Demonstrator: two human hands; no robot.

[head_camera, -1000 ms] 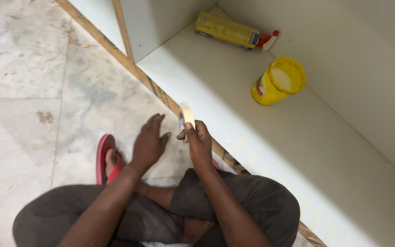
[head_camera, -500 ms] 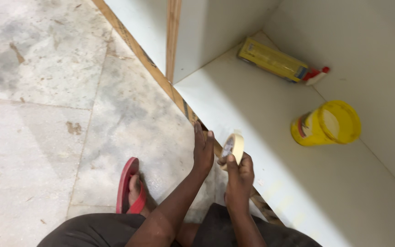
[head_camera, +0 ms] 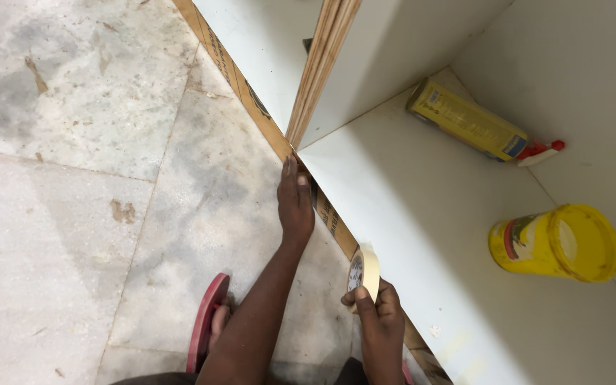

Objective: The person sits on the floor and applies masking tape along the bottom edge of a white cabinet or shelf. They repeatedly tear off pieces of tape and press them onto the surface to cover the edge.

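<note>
Pressing flat against the front edge of the cabinet base, the left hand [head_camera: 295, 207] lies with its fingers straight and together, fingertips reaching toward 12 o'clock to the corner where the upright plywood divider [head_camera: 322, 68] meets the white bottom panel [head_camera: 422, 235]. It grips nothing; the palm faces the brown plywood edge strip [head_camera: 326, 214] that runs diagonally from 11 o'clock to 5 o'clock across the view.

At 6 o'clock, the right hand [head_camera: 376, 317] is closed around a roll of cream masking tape [head_camera: 363, 272], held upright on its edge with fingers wrapped round the lower rim and thumb on the near side. The roll sits just beside the same edge strip, between the two hands. Whether a length of tape runs from the roll along the strip cannot be told.

Inside the cabinet, on the white bottom panel, a yellow tub [head_camera: 556, 242] lies on its side at 3 o'clock, its open mouth turned toward the right. A yellow cartridge with a red nozzle [head_camera: 468, 121] lies at 1 o'clock along the back corner, well apart from both hands.

Outside the cabinet, the grey marble floor [head_camera: 80, 185] fills the left half, with scattered stains. A red sandal [head_camera: 204, 324] on the person's foot rests on the floor at 7 o'clock, beside the left forearm.
</note>
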